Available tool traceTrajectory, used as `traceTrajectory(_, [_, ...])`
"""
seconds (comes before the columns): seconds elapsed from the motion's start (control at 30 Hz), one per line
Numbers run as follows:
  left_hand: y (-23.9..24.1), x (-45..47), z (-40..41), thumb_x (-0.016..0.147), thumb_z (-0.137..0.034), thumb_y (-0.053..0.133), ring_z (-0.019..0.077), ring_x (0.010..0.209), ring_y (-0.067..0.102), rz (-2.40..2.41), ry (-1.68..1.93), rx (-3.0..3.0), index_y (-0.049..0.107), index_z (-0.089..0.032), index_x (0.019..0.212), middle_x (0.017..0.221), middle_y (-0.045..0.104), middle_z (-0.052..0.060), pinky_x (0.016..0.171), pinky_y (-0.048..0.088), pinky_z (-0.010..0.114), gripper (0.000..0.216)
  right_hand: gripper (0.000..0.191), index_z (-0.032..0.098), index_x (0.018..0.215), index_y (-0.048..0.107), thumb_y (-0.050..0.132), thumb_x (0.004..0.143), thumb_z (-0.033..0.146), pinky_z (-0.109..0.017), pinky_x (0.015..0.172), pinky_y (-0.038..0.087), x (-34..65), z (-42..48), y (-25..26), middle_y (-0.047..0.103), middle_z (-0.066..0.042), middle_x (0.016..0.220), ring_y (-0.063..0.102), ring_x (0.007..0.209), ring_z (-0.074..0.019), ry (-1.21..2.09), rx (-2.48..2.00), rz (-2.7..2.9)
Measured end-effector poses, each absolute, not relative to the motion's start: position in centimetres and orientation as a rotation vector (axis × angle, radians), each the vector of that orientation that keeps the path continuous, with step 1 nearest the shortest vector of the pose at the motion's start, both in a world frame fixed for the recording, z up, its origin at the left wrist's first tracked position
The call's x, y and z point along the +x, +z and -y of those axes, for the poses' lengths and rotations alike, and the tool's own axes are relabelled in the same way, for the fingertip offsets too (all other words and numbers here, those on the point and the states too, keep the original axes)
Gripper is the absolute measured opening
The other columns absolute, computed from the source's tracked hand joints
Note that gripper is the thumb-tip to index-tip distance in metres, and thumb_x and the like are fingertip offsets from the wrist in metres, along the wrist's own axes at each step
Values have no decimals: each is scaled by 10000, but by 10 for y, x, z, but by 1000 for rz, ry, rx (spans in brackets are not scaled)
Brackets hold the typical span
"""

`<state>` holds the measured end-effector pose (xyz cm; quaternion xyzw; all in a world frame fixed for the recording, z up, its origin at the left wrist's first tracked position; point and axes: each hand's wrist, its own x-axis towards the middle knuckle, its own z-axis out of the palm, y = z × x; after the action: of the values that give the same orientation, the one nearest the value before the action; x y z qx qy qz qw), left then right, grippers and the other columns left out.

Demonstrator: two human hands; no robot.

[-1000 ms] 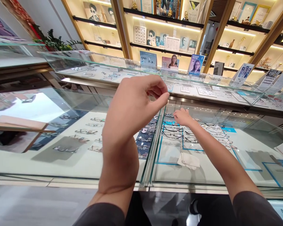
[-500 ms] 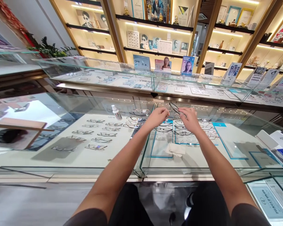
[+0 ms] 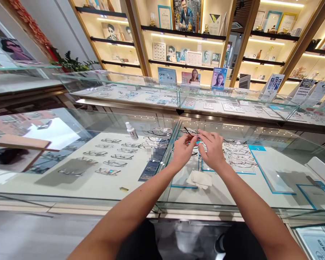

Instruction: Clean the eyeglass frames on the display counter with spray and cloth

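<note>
I have a pair of black glasses (image 3: 189,131) up between my left hand (image 3: 183,149) and my right hand (image 3: 212,149), above the far part of the right section of the glass-topped table (image 3: 226,196). Holding them from both sides probably keeps the thin frame steady and clear of the other glasses (image 3: 242,159) laid out to the right. Those on the left, the spaced rows of eyewear (image 3: 121,156), are presumably set apart so none catches its neighbour. A folded cloth (image 3: 199,179) lies just nearer than my hands, handy I'd say, and a white bottle (image 3: 131,131) stands far left of them, perhaps to leave the rows free. My forearms (image 3: 148,189) reach forward and converge. My left hand is closed, thumb against curled fingers, pinching the frame. My right is partly open, fingers bent leftward over the frame, thumb below; how firmly it grips I cannot tell.
</note>
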<state>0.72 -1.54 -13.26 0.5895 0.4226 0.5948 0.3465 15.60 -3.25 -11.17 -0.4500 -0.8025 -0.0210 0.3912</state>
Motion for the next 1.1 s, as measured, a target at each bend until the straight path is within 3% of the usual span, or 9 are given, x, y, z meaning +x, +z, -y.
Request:
traceTrajectory(0.1, [-139,3,15,979,-483,616,202,830,722,-1168,1591,1701,706,-204,1039,966,778,80,809,571,320,300,297,225,1087,788,526,995,332,-478,1008,425,151,36,-112,768,-113,1240,595,1123,-293,55,-1131,1806])
traceTrajectory(0.23, [-151,-3,8,1014,-432,596,184,766,724,-1138,1781,2063,728,-202,1006,924,789,80,721,561,286,266,331,246,797,765,640,909,531,-405,879,469,147,31,-113,725,-54,892,620,916,-231,712,-1064,1415])
traceTrajectory(0.33, [-155,-6,3,1025,-304,589,162,784,735,-985,1933,2336,722,-205,1015,936,795,70,725,570,253,166,361,250,756,769,803,738,609,-342,742,428,147,25,-115,716,-24,818,607,826,-193,1187,-1001,1090])
traceTrajectory(0.5, [-151,-8,1,1026,-191,565,169,904,779,-945,1889,2546,714,-208,1057,998,813,78,812,607,259,154,357,251,767,772,967,571,477,-288,624,357,151,22,-114,711,18,748,568,709,-131,1495,-868,815])
traceTrajectory(0.73, [-144,-10,3,1025,-182,548,174,940,777,-941,1828,2576,741,-201,1087,1021,821,82,820,608,271,203,297,232,731,759,951,547,365,-277,633,384,153,22,-108,693,20,745,561,716,-127,1593,-848,726])
traceTrajectory(0.93, [-134,-9,3,958,-396,621,180,840,710,-1039,1384,1984,766,-188,953,949,784,81,654,531,261,254,136,234,595,694,775,607,342,-315,714,366,159,21,-101,622,10,735,525,779,-157,1326,-882,968])
traceTrajectory(1.1, [-126,-9,-2,733,-610,825,148,725,607,-853,1124,1491,725,-173,812,794,707,36,629,483,262,455,145,249,607,683,732,633,382,-336,764,345,161,19,-102,608,6,746,507,818,-182,1251,-967,1168])
